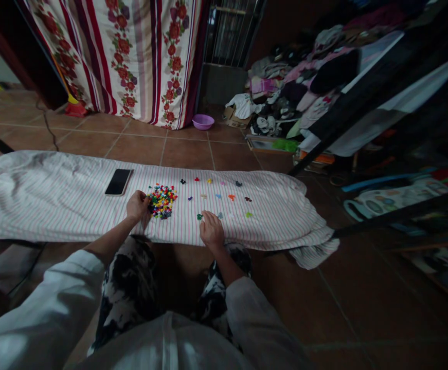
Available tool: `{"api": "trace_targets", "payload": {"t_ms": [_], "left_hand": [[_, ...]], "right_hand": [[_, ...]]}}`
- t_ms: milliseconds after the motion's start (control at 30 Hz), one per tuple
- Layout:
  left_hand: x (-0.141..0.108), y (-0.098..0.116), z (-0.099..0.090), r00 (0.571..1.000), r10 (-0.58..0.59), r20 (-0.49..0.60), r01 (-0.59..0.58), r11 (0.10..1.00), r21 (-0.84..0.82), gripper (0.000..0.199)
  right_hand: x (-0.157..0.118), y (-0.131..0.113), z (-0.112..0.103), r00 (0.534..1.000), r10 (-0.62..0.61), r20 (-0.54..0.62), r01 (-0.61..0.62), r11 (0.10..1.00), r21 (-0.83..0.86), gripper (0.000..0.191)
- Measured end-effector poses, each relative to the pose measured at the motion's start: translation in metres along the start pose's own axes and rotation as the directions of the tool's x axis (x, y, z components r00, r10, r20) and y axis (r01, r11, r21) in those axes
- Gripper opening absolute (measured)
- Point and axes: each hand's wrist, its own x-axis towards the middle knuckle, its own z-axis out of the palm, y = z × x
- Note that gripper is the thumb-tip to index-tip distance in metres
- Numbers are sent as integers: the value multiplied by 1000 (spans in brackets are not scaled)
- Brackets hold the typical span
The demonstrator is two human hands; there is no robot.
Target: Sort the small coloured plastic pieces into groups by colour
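A heap of small multicoloured bead-like pieces (pixel 162 199) lies on a striped cloth (pixel 69 205). My left hand (pixel 137 204) is at the heap's left edge, its fingertips pinched together against it; whatever they grip is too small to make out. Right of the heap, similar pieces sit in small separate groups by colour, in rough rows. My right hand (pixel 211 228) is beside the dark green pieces (pixel 199 217), fingers bent and drawn together, their tips partly hidden. Nearby are orange pieces (pixel 231 197), yellow pieces (pixel 209 180) and light green pieces (pixel 249 214).
A phone (pixel 119 182) lies on the cloth left of the heap. Beyond are a floral curtain (pixel 142 56), a purple basin (pixel 203 122) and a red dustpan (pixel 76 108) on the tiled floor. Piled clothes (pixel 297 87) and a dark slanted bar (pixel 320 139) are at the right.
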Motion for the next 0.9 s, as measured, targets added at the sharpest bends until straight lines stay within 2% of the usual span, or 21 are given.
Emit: {"api": "trace_targets", "payload": {"t_ms": [100,233,333,467,667,900], "left_hand": [[-12,12,6,999,50,21,-49,997,-53,12],[-36,32,21,980,188,63,-177,972,-157,11],[-57,47,38,943,284,171,-242,943,-230,10],[-80,65,60,907,354,229,-296,921,-253,9],[-94,87,75,893,354,278,-293,926,-238,12],[-95,99,83,902,313,297,-269,946,-180,18]], "right_hand": [[-1,0,0,1000,3,-11,-2,1000,13,42],[-1,-1,-1,1000,1,-13,-1,1000,4,41],[-1,-1,-2,1000,7,-6,-7,1000,-2,41],[-1,-1,-3,1000,20,-6,-20,1000,-1,42],[-1,0,-1,1000,18,4,-18,999,-30,43],[0,-1,0,999,38,0,-38,999,-11,42]]}}
